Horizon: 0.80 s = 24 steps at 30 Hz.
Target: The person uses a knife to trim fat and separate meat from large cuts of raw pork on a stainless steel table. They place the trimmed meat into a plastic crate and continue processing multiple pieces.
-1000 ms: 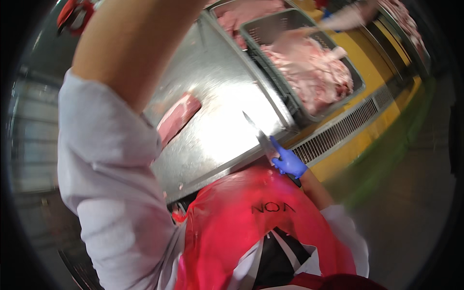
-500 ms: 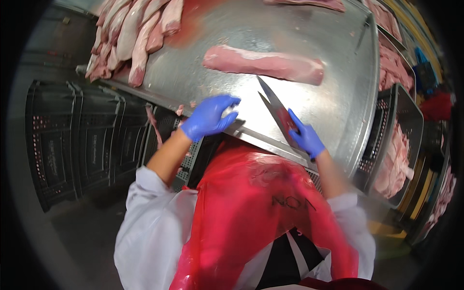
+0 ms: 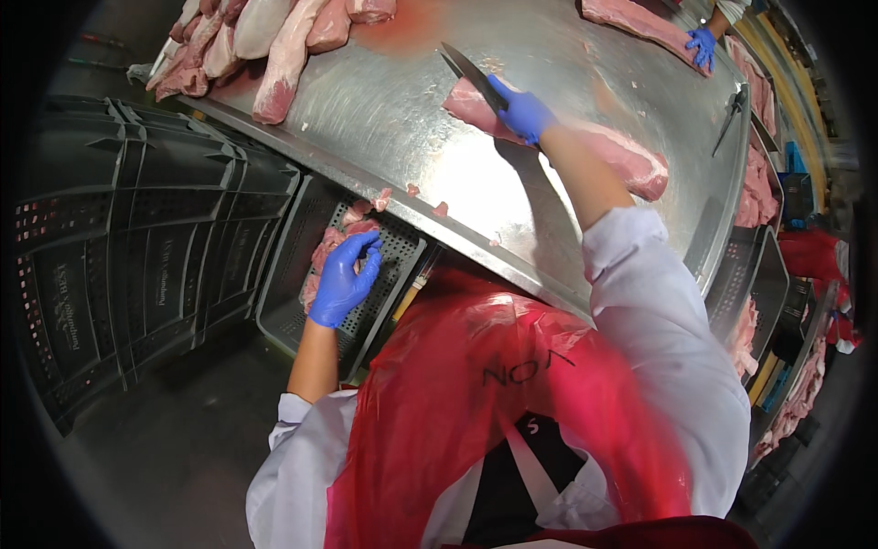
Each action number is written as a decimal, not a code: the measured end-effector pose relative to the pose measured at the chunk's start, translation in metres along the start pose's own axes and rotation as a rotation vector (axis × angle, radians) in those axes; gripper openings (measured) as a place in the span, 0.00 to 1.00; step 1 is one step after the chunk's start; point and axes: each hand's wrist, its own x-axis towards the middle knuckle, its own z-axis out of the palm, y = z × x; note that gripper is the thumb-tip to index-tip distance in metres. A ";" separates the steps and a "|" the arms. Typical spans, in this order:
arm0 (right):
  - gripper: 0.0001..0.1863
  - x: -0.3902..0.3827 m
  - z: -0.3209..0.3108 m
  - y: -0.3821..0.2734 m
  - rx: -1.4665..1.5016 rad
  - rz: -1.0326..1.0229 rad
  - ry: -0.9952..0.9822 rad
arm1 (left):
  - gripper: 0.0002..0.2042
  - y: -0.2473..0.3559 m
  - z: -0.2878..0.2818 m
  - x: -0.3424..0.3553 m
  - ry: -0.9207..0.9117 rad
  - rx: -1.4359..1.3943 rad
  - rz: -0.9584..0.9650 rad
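My right hand (image 3: 528,114), in a blue glove, grips a knife (image 3: 476,69). Its blade points up and left, past the left end of a long pink pork loin (image 3: 608,151). The loin lies on the steel table (image 3: 384,119), partly hidden behind my right hand and forearm. My left hand (image 3: 346,282), also gloved in blue, is over a dark perforated crate (image 3: 395,252) below the table's edge. Its thumb stands apart from the partly bent fingers, and I see nothing held. Meat trimmings (image 3: 325,252) lie in the crate beside it.
More loins (image 3: 283,78) are piled at the table's far left. At the far right, another person's gloved hand (image 3: 702,50) touches a loin (image 3: 636,23). Small scraps (image 3: 441,209) dot the near edge. Dark crates (image 3: 174,201) stand at left; meat-filled bins (image 3: 754,188) line the right.
My right hand has carried the knife up and left, over the loin. My left hand has dropped from the table's edge to the crate. Another person's hand has appeared at the far right.
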 end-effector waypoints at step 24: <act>0.40 -0.077 0.056 0.056 0.184 -0.110 0.194 | 0.08 -0.057 0.141 0.269 0.054 0.501 0.265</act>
